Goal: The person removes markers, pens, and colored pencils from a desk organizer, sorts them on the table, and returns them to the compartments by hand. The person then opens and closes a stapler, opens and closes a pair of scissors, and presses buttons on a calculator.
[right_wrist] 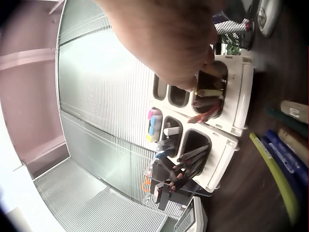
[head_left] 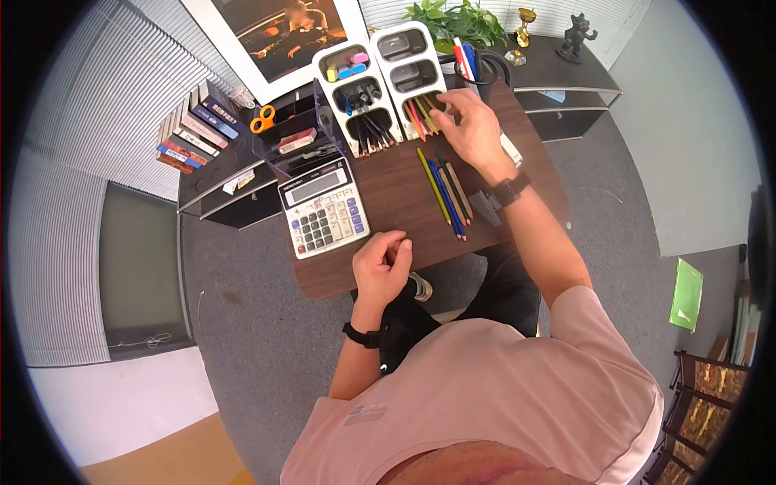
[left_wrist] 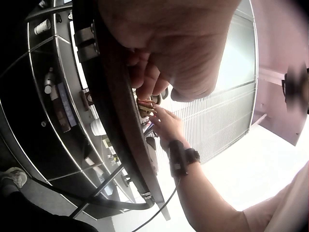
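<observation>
My right hand (head_left: 473, 133) reaches over the front compartment of the right white organizer (head_left: 394, 77). Its thumb and forefinger stand apart, right at the coloured pencils (head_left: 422, 117) inside. Red and yellow-green pencils lean there; in the right wrist view, the hand hides part of that compartment. Several more pencils lie side by side on the brown desk (head_left: 388, 190): a yellow-green pencil (head_left: 434, 184), blue pencils (head_left: 453, 198) and brown pencils (head_left: 458, 194). My left hand (head_left: 381, 267) is loosely curled at the desk's near edge and holds nothing.
The left white organizer (head_left: 317, 61) holds highlighters, dark pens and black pencils. Left of it stand a dark desk caddy (head_left: 267, 149) with orange scissors (head_left: 263, 119) and a large calculator (head_left: 325, 208). A mesh pen cup (head_left: 485, 81) and a plant (head_left: 457, 23) stand behind.
</observation>
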The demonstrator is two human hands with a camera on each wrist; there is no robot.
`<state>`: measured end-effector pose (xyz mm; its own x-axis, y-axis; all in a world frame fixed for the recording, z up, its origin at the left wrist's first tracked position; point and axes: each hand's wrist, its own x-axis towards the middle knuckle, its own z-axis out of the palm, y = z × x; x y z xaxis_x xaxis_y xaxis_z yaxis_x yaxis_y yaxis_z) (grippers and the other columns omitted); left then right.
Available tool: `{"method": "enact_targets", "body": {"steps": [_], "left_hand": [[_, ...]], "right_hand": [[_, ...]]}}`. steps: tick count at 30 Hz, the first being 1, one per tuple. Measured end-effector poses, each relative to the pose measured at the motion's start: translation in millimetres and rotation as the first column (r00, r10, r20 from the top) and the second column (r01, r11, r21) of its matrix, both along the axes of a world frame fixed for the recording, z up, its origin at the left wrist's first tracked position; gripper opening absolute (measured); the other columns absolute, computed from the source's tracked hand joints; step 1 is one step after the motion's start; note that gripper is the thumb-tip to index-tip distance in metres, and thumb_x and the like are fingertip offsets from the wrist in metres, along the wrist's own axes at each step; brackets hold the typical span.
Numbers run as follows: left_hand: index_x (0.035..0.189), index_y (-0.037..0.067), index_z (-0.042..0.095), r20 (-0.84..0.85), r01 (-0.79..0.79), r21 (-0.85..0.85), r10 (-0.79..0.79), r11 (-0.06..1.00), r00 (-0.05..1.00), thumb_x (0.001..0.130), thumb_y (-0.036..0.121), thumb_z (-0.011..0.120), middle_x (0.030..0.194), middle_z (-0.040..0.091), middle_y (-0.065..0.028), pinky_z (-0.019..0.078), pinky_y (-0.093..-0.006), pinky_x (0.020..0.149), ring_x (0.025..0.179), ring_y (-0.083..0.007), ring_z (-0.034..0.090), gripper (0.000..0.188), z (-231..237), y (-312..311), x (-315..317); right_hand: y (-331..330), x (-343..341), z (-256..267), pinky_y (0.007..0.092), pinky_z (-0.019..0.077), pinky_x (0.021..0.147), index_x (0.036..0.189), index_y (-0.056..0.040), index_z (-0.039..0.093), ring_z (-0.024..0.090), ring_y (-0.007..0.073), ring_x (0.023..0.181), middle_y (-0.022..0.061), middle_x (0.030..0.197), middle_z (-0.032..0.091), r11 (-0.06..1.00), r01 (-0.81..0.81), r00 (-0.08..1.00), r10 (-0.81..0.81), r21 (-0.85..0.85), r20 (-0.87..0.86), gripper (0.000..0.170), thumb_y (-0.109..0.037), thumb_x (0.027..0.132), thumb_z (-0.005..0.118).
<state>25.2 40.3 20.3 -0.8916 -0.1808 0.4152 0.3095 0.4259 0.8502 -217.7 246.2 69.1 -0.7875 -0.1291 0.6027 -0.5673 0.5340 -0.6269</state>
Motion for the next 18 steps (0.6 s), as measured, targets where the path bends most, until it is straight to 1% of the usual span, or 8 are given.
{"method": "enact_targets", "body": {"steps": [2,6,9,11,13,15,16,18], "left_hand": [[0.111,0.000,0.080,-0.001,0.000,-0.030,0.000,1.000,1.000,0.102,0.007,0.084,0.082,0.072,-0.0061,0.0510,-0.0292,0.061,0.064,-0.0117,0.063,0.012,0,1,1],[0.111,0.000,0.080,-0.010,0.006,-0.031,-0.006,1.000,1.000,0.102,0.006,0.084,0.083,0.072,-0.0064,0.0511,-0.0297,0.061,0.064,-0.0126,0.064,0.012,-4,2,-1],[0.110,0.000,0.080,-0.024,-0.001,-0.031,0.001,1.000,1.000,0.102,0.006,0.084,0.083,0.072,-0.0065,0.0511,-0.0298,0.060,0.064,-0.0130,0.064,0.011,-5,2,-1],[0.110,0.000,0.080,-0.041,-0.002,-0.017,0.002,1.000,0.999,0.102,0.006,0.084,0.083,0.072,-0.0065,0.0510,-0.0298,0.060,0.064,-0.0131,0.064,0.011,-5,2,-2],[0.110,0.000,0.081,-0.015,-0.015,-0.024,0.015,1.000,1.000,0.101,0.006,0.085,0.082,0.072,-0.0065,0.0513,-0.0299,0.060,0.064,-0.0132,0.064,0.012,-4,2,0],[0.110,0.000,0.081,-0.002,-0.016,-0.043,0.016,0.999,1.000,0.101,0.006,0.085,0.082,0.072,-0.0066,0.0515,-0.0301,0.060,0.064,-0.0134,0.064,0.012,0,3,1],[0.110,0.001,0.081,0.002,-0.020,-0.061,0.020,0.998,1.000,0.101,0.006,0.085,0.082,0.072,-0.0067,0.0516,-0.0302,0.061,0.064,-0.0135,0.064,0.012,2,4,0],[0.111,0.001,0.081,0.024,-0.014,-0.069,0.016,0.998,1.000,0.103,0.008,0.085,0.083,0.072,-0.0047,0.0503,-0.0285,0.062,0.067,-0.0105,0.062,0.012,2,3,0]], "right_hand": [[7,0,-4,0.0442,0.0636,0.087,0.125,-0.0041,0.083,0.079,0.0308,0.096,0.0119,0.120,0.079,1.000,-0.015,0.999,0.015,-0.010,-0.029,0.028,-0.018,0.101,0.086],[8,-5,-1,0.0437,0.0633,0.086,0.124,-0.0047,0.083,0.079,0.0310,0.096,0.0121,0.118,0.079,1.000,-0.020,0.999,0.019,-0.018,-0.032,0.024,-0.017,0.103,0.083],[10,-7,1,0.0419,0.0630,0.085,0.122,-0.0047,0.083,0.079,0.0303,0.094,0.0125,0.116,0.080,0.997,0.016,0.999,-0.018,-0.074,-0.032,0.021,-0.015,0.104,0.082],[16,0,2,0.0394,0.0624,0.083,0.122,-0.0046,0.083,0.079,0.0280,0.091,0.0122,0.114,0.081,0.979,0.038,0.998,-0.047,-0.203,-0.038,0.020,-0.015,0.105,0.081],[26,16,1,0.0369,0.0623,0.082,0.123,-0.0042,0.084,0.078,0.0249,0.089,0.0116,0.113,0.082,0.971,0.046,0.999,-0.050,-0.233,-0.009,0.019,-0.014,0.107,0.080],[37,38,-1,0.0301,0.0600,0.080,0.127,-0.0005,0.083,0.072,0.0096,0.087,0.0050,0.112,0.082,0.967,0.023,0.999,-0.014,-0.255,0.035,0.019,-0.009,0.111,0.078],[42,53,0,0.0326,0.0625,0.080,0.125,-0.0038,0.084,0.079,0.0179,0.089,0.0102,0.109,0.083,0.961,0.018,0.995,0.011,-0.276,0.100,0.018,-0.011,0.109,0.079],[52,80,-11,0.0319,0.0625,0.079,0.125,-0.0034,0.084,0.079,0.0172,0.089,0.0100,0.109,0.083,0.961,0.000,0.993,0.033,-0.277,0.112,0.018,-0.009,0.109,0.079]]}}
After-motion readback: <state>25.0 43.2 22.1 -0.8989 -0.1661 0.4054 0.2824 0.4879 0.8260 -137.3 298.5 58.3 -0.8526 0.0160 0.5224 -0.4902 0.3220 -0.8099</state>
